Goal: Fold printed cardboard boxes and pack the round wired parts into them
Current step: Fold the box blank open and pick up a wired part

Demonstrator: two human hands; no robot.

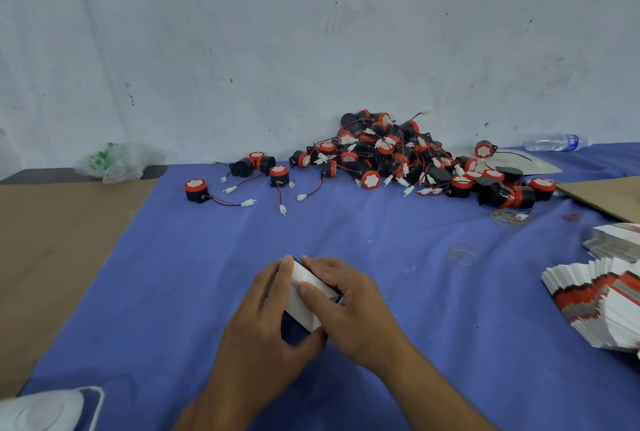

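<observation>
Mostly hidden, a white cardboard box sits clamped between left hand and right hand near the desk's front edge.

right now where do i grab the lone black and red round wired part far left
Take the lone black and red round wired part by its black drum sides, coming from above. It stands upright, apart from the pile, and its wire trails right to a white plug.

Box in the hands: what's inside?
Cannot tell. The left hand and right hand grip the box; its white flap and the hands cover the opening. No wire shows there.
</observation>
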